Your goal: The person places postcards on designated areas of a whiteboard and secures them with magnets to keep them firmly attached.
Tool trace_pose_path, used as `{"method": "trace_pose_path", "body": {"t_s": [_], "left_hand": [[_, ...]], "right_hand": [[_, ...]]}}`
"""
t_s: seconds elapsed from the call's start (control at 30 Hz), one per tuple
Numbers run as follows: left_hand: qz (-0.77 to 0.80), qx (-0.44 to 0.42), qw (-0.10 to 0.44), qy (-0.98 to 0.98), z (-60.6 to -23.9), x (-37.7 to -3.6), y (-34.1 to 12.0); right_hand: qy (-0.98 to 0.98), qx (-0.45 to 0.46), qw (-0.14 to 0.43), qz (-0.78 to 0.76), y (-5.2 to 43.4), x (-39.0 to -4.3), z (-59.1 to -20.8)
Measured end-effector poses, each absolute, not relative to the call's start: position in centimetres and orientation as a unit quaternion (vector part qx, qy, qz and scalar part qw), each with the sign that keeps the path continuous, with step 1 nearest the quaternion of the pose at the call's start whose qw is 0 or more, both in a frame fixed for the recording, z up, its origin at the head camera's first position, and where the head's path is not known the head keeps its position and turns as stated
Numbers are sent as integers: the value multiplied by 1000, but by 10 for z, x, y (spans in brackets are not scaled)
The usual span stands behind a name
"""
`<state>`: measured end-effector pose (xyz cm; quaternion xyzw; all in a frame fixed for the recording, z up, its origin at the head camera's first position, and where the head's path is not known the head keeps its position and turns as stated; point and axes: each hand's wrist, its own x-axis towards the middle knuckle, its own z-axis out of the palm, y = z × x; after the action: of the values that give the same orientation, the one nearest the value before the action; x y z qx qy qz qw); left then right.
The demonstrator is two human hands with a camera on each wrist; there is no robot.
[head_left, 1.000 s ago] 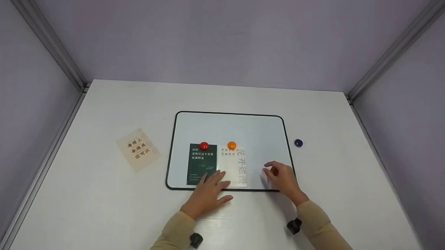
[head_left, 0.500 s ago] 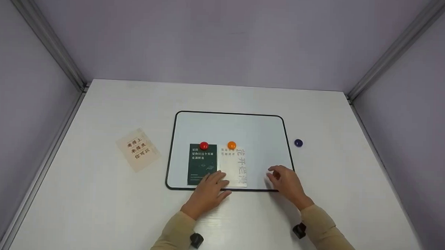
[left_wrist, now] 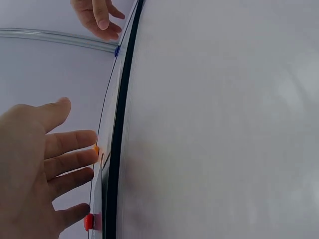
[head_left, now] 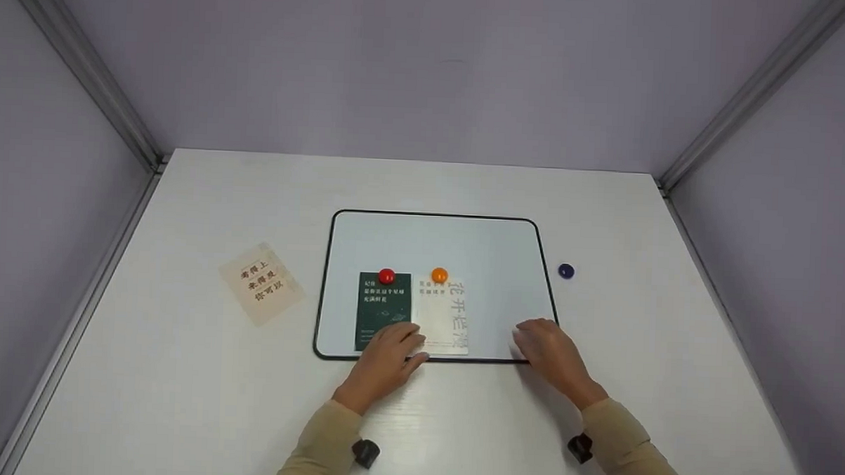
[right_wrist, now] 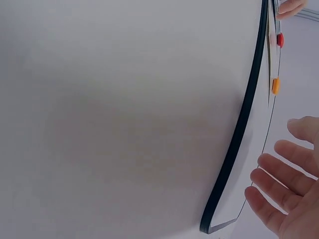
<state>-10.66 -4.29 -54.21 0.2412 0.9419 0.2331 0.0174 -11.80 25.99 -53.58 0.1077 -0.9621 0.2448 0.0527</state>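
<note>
While both sleeves lie near the front of the white table (head_left: 178,398), the left hand (head_left: 383,359) rests with straight fingers on the bottom edge of the board (head_left: 464,246), touching the low corners of the green card (head_left: 383,313) and the white card (head_left: 444,319), and it holds nothing. Just to the right, the right hand (head_left: 548,354) sits on the board's near right corner with loose, open fingers and nothing in them. Farther back, a red magnet (head_left: 387,275) pins the green card and an orange magnet (head_left: 439,275) pins the white card, while a tan card (head_left: 260,283) lies off to the left and a blue magnet (head_left: 566,271) lies off to the right.
</note>
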Motion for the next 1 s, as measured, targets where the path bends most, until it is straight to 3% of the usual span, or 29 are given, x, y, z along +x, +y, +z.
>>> {"method": "trace_pose_path", "body": {"t_s": [0.17,0.53,0.8,1.0], "left_hand": [[246,238,10,940,-541,-108,-47],[259,222,-18,940,-540,-114,-56],[282,197,-13,939,-537,-117,-65],[292,177,-14,940,-537,-119,-71]], "right_hand": [[-966,133,72,211,263,-116,-540],[-965,203,48,157,275,-113,-544],[-972,166,-64,153,279,-112,-544],[-967,173,-87,165,281,-110,-547]]}}
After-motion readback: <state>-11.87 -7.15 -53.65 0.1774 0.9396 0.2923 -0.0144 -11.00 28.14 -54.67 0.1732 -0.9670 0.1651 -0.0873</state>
